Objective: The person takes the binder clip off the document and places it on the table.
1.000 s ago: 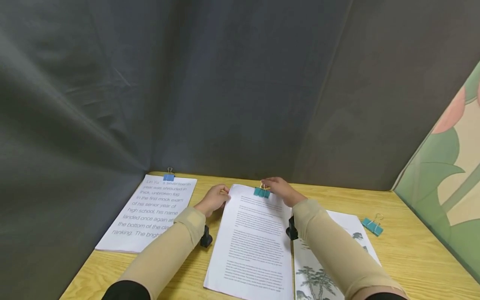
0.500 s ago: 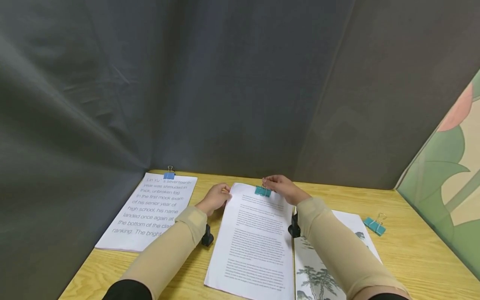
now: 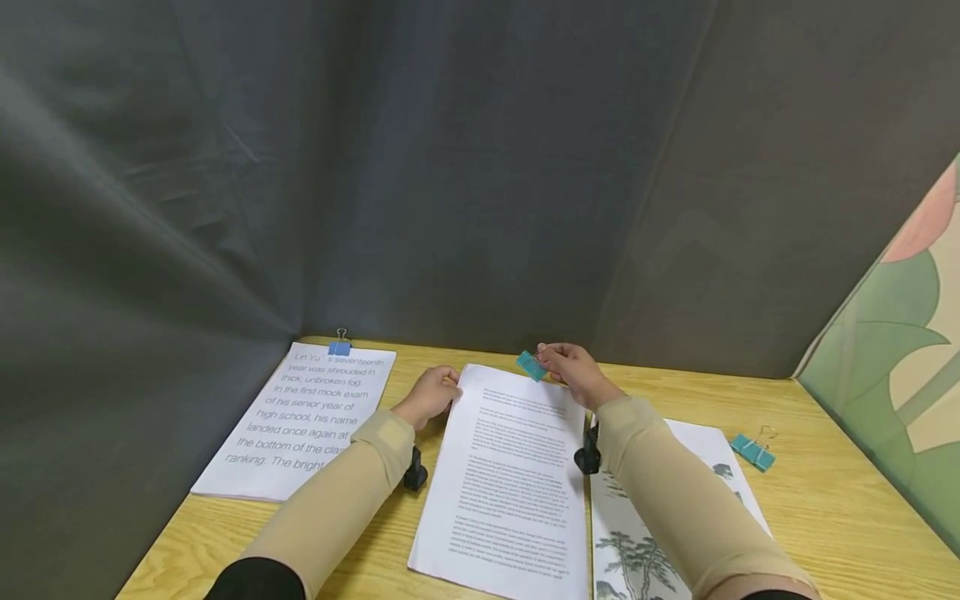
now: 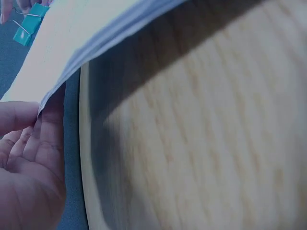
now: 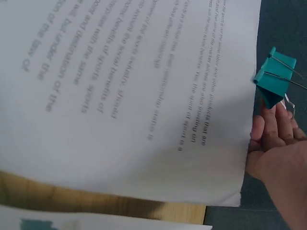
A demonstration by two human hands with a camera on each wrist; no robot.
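Note:
My left hand [image 3: 429, 395] pinches the upper left corner of a stack of printed sheets [image 3: 510, 492]. In the left wrist view the thumb of that hand [image 4: 33, 158] lies on top and the fingers are underneath, with the corner raised off the table. My right hand [image 3: 573, 373] holds a teal binder clip [image 3: 531, 365] by its wire handles at the stack's top edge. The clip is tilted and no longer grips the sheets. From the right wrist, the teal clip [image 5: 277, 79] appears beside the paper edge, near the fingertips; part of its handles is hidden.
On the left lies a large-print stack [image 3: 300, 417] with a blue binder clip [image 3: 340, 347] at its top. A sheet with painted trees [image 3: 637, 558] lies partly under my right forearm. Another teal clip [image 3: 753, 452] rests on the wooden table [image 3: 840, 517]. A dark curtain [image 3: 480, 183] stands behind.
The teal clip has come off the top edge of the middle stack and turned askew in my right hand, which has risen slightly. My left hand keeps its hold on the corner.

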